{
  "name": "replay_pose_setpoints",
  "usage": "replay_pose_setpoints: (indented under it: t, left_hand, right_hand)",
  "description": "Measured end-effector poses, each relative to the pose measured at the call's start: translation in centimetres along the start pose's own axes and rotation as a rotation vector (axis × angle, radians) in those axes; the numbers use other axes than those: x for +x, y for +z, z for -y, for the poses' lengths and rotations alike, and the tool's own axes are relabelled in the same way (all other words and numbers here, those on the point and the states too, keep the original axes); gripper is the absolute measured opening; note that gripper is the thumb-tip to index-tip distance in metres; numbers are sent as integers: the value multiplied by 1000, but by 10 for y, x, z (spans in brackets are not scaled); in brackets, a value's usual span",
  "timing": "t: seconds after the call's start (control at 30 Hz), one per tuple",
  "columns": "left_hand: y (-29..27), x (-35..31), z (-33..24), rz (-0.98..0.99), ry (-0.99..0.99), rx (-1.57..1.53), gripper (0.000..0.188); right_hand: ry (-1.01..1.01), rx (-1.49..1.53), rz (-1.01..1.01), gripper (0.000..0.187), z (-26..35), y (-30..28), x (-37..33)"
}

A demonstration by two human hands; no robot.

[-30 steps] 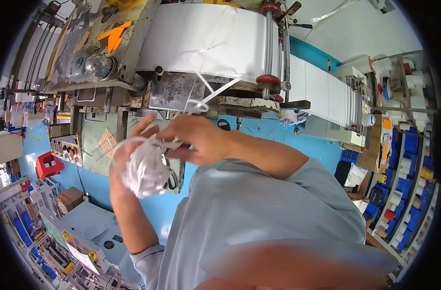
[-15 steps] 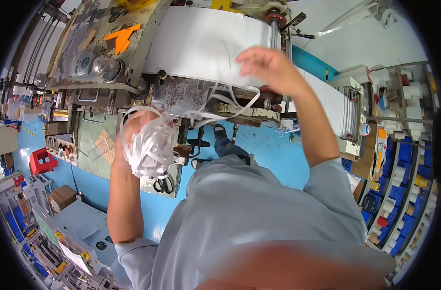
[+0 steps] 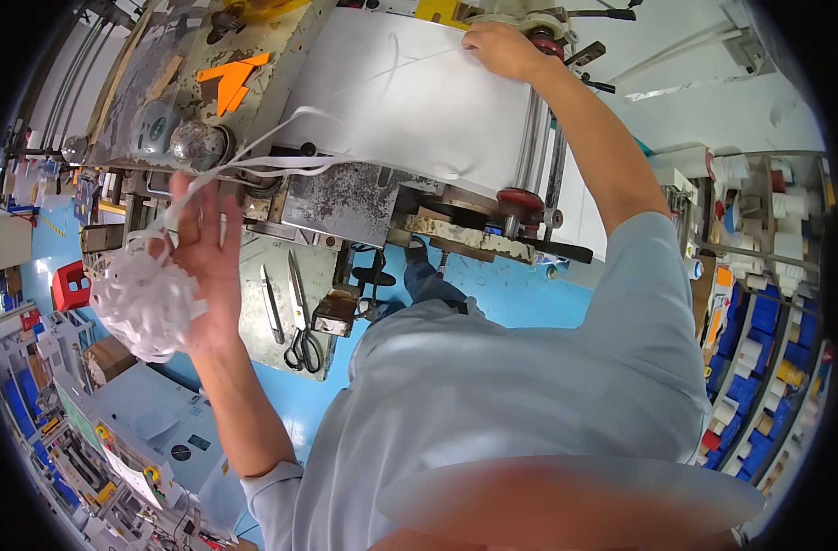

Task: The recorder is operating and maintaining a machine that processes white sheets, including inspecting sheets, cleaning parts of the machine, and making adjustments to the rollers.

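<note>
A loose tangle of white strip (image 3: 148, 298) is against the palm side of my left hand (image 3: 208, 266). That hand is open, palm up, with its fingers stretched out and not wrapped round the bundle; its thumb is partly hidden. From the tangle several white tails (image 3: 281, 165) trail across to the machine. A wide white sheet (image 3: 410, 101) lies over the machine bed. At the sheet's far right edge, my right hand (image 3: 503, 52) has its fingers pinched together. A thin pale strip runs over the sheet to those fingertips; the pinch itself is small and partly hidden.
Beside the sheet is a roller with red collars (image 3: 520, 200). Large scissors (image 3: 301, 321) and a knife (image 3: 271, 303) lie on a board near my left forearm. An orange angled piece (image 3: 233, 81) rests on the machine at left. Shelves with blue bins (image 3: 745, 367) stand at right.
My left hand has moved left and opened, and the tangle has shifted left with it. My right hand has gone from above the sheet to its far right edge and closed. The knife now shows.
</note>
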State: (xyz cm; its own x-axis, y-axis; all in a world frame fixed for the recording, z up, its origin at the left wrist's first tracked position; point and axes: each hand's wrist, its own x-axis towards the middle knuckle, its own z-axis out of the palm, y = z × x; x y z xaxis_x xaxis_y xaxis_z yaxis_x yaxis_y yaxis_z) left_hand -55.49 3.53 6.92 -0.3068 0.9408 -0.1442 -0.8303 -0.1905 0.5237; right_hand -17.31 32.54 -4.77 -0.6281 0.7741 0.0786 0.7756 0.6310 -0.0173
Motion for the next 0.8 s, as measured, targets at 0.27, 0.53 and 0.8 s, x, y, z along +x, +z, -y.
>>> replay_pose_setpoints:
  t: [0.27, 0.53, 0.8]
  left_hand:
    - [-42, -2, -15, 299, -155, -1, 44]
    - [-38, -14, -42, 312, -33, -28, 43]
    - [-44, -12, -80, 315, 110, -173, 42]
  right_hand:
    - [-177, -374, -210, 14, 6, 0, -6]
    - [-173, -24, -101, 15, 43, 20, -7]
    - [-98, 420, 17, 27, 112, 5, -28]
